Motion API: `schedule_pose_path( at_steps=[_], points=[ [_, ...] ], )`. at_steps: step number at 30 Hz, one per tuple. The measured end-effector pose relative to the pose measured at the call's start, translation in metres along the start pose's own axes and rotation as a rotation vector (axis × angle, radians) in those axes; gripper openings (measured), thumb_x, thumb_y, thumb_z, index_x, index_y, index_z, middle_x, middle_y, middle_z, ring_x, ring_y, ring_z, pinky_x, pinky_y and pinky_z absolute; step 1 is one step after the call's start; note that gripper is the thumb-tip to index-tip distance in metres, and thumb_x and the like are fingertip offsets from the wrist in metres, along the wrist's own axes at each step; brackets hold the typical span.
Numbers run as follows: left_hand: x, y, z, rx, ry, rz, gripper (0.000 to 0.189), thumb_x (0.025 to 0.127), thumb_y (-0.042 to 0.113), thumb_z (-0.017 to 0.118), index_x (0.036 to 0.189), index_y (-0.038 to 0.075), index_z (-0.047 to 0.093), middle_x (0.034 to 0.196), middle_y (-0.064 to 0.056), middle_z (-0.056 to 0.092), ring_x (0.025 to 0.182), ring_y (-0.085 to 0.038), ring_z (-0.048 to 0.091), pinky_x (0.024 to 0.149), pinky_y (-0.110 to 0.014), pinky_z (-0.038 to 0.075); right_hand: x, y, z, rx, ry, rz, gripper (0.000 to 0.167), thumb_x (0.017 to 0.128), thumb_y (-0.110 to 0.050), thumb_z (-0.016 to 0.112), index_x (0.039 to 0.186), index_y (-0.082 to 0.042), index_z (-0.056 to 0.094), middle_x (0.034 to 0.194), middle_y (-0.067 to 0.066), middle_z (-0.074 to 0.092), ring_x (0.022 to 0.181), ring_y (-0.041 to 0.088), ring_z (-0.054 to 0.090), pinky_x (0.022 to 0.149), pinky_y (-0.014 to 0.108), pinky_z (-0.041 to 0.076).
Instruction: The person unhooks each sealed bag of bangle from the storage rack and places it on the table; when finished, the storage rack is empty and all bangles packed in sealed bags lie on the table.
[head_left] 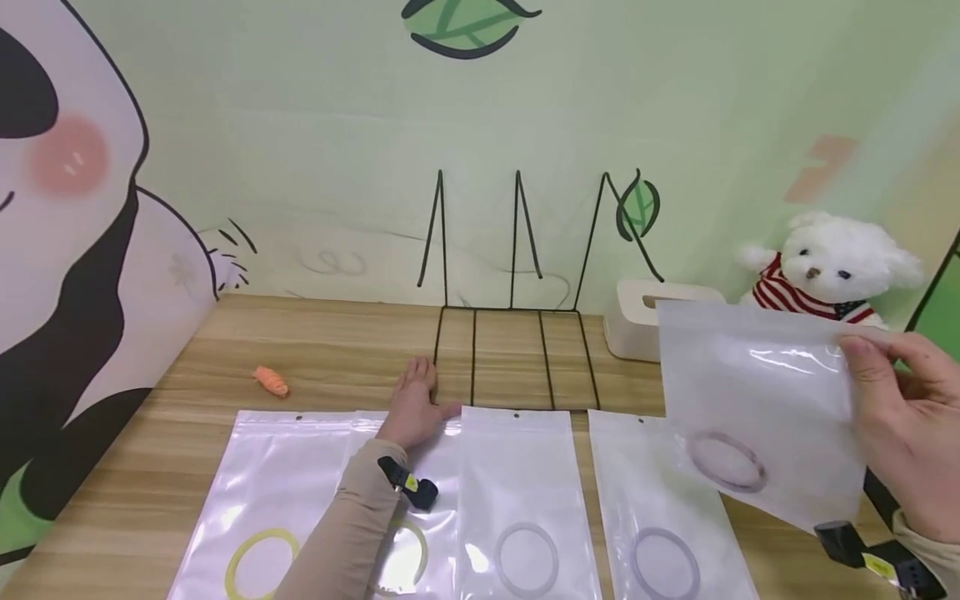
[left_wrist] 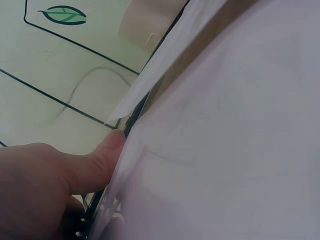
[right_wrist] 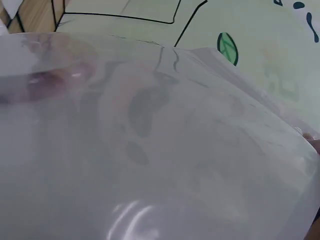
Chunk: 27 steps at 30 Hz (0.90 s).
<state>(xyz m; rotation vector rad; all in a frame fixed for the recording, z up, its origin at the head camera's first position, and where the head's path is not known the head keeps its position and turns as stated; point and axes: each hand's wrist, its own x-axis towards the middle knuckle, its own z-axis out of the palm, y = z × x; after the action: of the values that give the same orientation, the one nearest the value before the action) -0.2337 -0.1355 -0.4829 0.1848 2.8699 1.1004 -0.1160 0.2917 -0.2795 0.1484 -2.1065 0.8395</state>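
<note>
My right hand (head_left: 911,425) pinches the upper corner of a clear zip bag (head_left: 757,367), raised above the table's right side. A mottled dark pinkish bangle (head_left: 727,461) lies low inside it. In the right wrist view the bag (right_wrist: 150,150) fills most of the frame, wrinkled and glossy. My left hand (head_left: 415,404) touches the near left corner of a black wire rack (head_left: 543,358), thumb spread rightward. Under that wrist are flat bags (head_left: 307,467) with yellow bangles (head_left: 261,562). Beside them lie a bag (head_left: 517,467) with a whitish bangle and another (head_left: 637,467) with a lavender bangle.
A white tissue box (head_left: 626,321) and a white teddy bear (head_left: 832,262) in a striped scarf stand at the back right. On the left lies a small orange toy (head_left: 270,381). The rack's upright prongs lean near the painted wall.
</note>
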Motion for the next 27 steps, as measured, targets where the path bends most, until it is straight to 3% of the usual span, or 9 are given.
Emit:
schedule_pose_path(
  at_steps=[4,7,12,16,22,27],
  points=[
    [0.001,-0.001,0.0,0.02,0.001,0.004,0.091,0.085,0.034,0.074,0.146,-0.01,0.023,0.157,-0.024,0.009,0.147,-0.034,0.001,0.118,-0.045,0.0,-0.008,0.018,-0.005,-0.043,-0.051,0.003,0.013,0.092,-0.002,0.064,0.098,0.008,0.07,0.078,-0.03,0.051,0.04,-0.009,0.039,0.032,0.012,0.03],
    [0.0,0.0,0.0,0.026,0.008,0.012,0.091,0.084,0.033,0.074,0.146,-0.012,0.023,0.157,-0.025,0.01,0.146,-0.036,0.002,0.118,-0.046,0.001,-0.013,0.03,-0.005,-0.122,-0.078,0.039,0.014,0.092,-0.006,0.065,0.098,0.004,0.071,0.07,-0.03,0.047,0.033,-0.001,0.035,0.029,0.018,0.026],
    [0.0,0.001,0.001,0.019,0.02,0.021,0.092,0.084,0.031,0.075,0.146,-0.012,0.024,0.156,-0.027,0.013,0.146,-0.038,0.004,0.118,-0.048,0.003,-0.016,0.043,-0.007,-0.217,-0.105,0.081,0.018,0.094,-0.013,0.065,0.101,0.002,0.071,0.065,-0.032,0.043,0.033,-0.003,0.036,0.028,0.018,0.028],
    [0.001,0.0,0.002,0.017,0.012,0.013,0.092,0.084,0.033,0.075,0.147,-0.011,0.023,0.157,-0.026,0.012,0.146,-0.037,0.003,0.118,-0.046,0.002,-0.016,0.05,-0.007,-0.204,-0.113,0.101,0.019,0.095,-0.012,0.063,0.101,0.005,0.069,0.066,-0.033,0.042,0.035,-0.005,0.037,0.029,0.017,0.029],
    [0.001,-0.001,0.002,0.016,0.015,0.009,0.091,0.084,0.034,0.074,0.147,-0.01,0.024,0.157,-0.025,0.011,0.146,-0.036,0.003,0.118,-0.047,0.001,-0.012,0.061,-0.007,-0.195,-0.142,0.16,0.022,0.098,-0.014,0.058,0.101,0.006,0.066,0.064,-0.023,0.042,0.037,-0.006,0.038,0.03,0.015,0.032],
    [0.001,-0.001,0.002,0.018,0.012,0.004,0.092,0.084,0.034,0.075,0.147,-0.01,0.024,0.157,-0.025,0.011,0.147,-0.036,0.003,0.118,-0.047,0.001,-0.009,0.079,-0.007,-0.294,-0.203,0.185,0.029,0.099,-0.02,0.057,0.105,0.007,0.066,0.067,-0.005,0.049,0.044,-0.001,0.037,0.034,0.018,0.03]
  ],
)
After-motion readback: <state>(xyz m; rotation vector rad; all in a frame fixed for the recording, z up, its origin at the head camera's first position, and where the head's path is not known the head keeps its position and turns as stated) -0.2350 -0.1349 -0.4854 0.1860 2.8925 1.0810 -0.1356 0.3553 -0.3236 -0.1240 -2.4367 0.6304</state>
